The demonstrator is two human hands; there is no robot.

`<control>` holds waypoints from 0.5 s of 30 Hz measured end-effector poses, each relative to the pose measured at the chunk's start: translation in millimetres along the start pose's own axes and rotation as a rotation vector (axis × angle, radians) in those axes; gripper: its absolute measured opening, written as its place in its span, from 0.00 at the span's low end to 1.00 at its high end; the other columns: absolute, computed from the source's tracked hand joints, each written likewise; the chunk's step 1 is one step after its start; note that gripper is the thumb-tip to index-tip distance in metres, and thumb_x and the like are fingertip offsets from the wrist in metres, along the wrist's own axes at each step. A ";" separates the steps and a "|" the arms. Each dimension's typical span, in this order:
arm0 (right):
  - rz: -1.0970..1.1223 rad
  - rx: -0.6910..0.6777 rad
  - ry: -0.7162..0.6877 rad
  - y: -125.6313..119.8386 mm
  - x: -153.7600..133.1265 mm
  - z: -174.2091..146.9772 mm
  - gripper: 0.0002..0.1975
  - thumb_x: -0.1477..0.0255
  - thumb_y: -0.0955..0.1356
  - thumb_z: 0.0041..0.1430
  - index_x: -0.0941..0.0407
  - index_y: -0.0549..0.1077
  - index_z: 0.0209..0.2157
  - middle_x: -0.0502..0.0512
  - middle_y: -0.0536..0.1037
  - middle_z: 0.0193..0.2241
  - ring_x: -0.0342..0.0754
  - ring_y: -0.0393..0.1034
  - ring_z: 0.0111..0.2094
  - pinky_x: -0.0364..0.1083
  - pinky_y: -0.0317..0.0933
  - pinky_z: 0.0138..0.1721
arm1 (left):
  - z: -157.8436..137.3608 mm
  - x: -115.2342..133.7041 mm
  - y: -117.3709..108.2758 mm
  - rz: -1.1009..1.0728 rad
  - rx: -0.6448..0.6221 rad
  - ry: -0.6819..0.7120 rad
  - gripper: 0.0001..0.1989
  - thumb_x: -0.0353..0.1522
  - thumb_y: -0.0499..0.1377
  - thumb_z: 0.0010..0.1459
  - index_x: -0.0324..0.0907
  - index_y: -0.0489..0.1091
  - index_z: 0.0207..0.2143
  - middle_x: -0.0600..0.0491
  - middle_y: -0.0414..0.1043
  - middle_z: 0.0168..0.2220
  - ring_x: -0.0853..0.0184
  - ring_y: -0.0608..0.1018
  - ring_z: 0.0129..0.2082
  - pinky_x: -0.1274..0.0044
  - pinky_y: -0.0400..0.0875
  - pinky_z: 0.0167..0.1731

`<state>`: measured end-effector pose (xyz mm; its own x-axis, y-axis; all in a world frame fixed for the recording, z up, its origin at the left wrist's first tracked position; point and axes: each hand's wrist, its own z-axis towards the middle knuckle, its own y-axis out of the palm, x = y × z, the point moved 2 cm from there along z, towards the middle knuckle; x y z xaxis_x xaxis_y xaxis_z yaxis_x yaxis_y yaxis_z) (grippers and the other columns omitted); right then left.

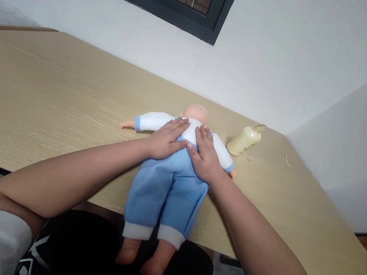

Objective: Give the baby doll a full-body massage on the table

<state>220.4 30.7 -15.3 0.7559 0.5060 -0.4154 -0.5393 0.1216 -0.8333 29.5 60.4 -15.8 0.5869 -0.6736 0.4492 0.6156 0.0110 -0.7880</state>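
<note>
A baby doll [172, 173] in blue trousers and a white top with blue cuffs lies on the wooden table [54, 87]. Its head points toward the wall, its arms are spread, and its feet hang over the near edge. My left hand [169, 140] rests flat on the left side of the doll's torso, fingers stretched out. On the right side of the torso lies my right hand [205, 153], also flat and open. The two thumbs nearly meet at the waist. The doll's face cannot be seen.
A cream-coloured bottle [244, 140] stands right of the doll, near the wall [251, 69]. Beside it are a small blue bit [249, 159] and a thin pale strip [287, 161]. A dark-framed window [177, 5] is set above the table. My lap is under the near edge.
</note>
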 end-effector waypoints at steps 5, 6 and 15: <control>0.020 0.038 -0.029 1.4 2.2 0.0 0.37 0.49 0.57 0.68 0.52 0.49 0.71 0.59 0.46 0.72 0.61 0.34 0.73 0.67 0.34 0.70 | -0.3 -1.8 0.2 -0.030 0.001 0.001 0.36 0.49 0.47 0.67 0.37 0.52 0.70 0.41 0.46 0.72 0.55 0.47 0.72 0.59 0.43 0.69; 0.021 0.042 -0.034 1.6 2.2 0.1 0.36 0.49 0.57 0.68 0.51 0.49 0.71 0.59 0.47 0.72 0.60 0.34 0.73 0.67 0.34 0.70 | -0.3 -2.1 0.3 -0.036 0.002 -0.006 0.36 0.49 0.47 0.67 0.38 0.52 0.70 0.42 0.46 0.72 0.55 0.47 0.72 0.59 0.42 0.69; 0.102 0.096 -0.060 -3.5 7.0 -0.5 0.30 0.54 0.62 0.68 0.51 0.60 0.66 0.59 0.54 0.70 0.56 0.41 0.72 0.65 0.39 0.70 | -0.7 -2.4 -7.6 -0.159 0.077 -0.016 0.32 0.47 0.52 0.65 0.39 0.61 0.65 0.43 0.57 0.68 0.55 0.56 0.70 0.61 0.49 0.68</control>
<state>227.8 33.4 -15.4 0.6736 0.5696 -0.4710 -0.6472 0.1467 -0.7480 23.0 61.4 -11.2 0.4866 -0.6595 0.5730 0.7399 -0.0377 -0.6717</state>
